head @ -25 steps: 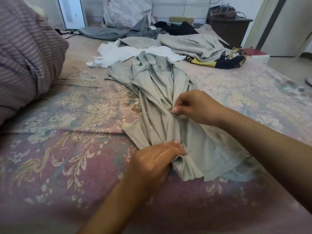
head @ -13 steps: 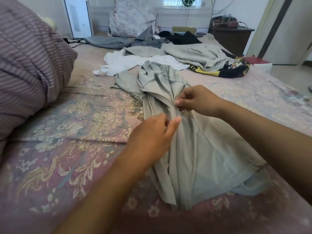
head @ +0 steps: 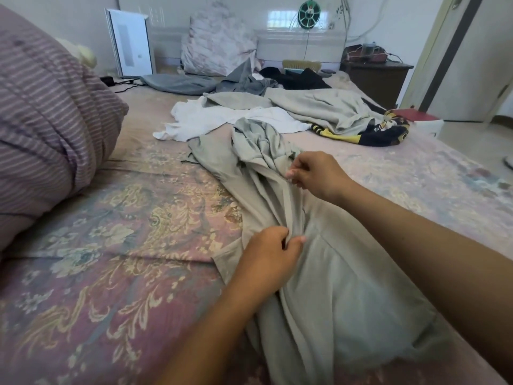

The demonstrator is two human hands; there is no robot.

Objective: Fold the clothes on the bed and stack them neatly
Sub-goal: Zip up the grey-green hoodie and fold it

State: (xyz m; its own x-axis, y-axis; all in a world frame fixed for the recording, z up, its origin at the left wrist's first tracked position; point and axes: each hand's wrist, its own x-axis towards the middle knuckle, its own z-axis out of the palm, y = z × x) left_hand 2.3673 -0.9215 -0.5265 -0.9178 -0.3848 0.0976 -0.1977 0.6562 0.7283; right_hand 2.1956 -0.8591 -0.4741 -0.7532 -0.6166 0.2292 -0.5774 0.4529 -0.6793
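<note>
A crumpled grey-green garment (head: pixel 319 273) lies lengthwise across the floral bedspread (head: pixel 111 273) in front of me. My left hand (head: pixel 270 254) pinches a ridge of its fabric near the middle. My right hand (head: pixel 313 175) pinches the same ridge further up, close to the bunched top end. Beyond it lie a white garment (head: pixel 211 120), a light grey garment (head: pixel 319 107), a black-and-yellow garment (head: pixel 369 133), a dark grey one (head: pixel 244 83) and a black one (head: pixel 297 77).
A large striped purple bundle of bedding (head: pixel 47 118) fills the left side. A floral pillow (head: pixel 216 45) leans on the headboard. A dark wooden nightstand (head: pixel 377 79) stands at the far right, with a doorway and floor beyond the bed's right edge.
Both hands have moved up along the garment's ridge. My left hand, whose fingers lay on the lower fabric before, now pinches the ridge. The camera has tilted up.
</note>
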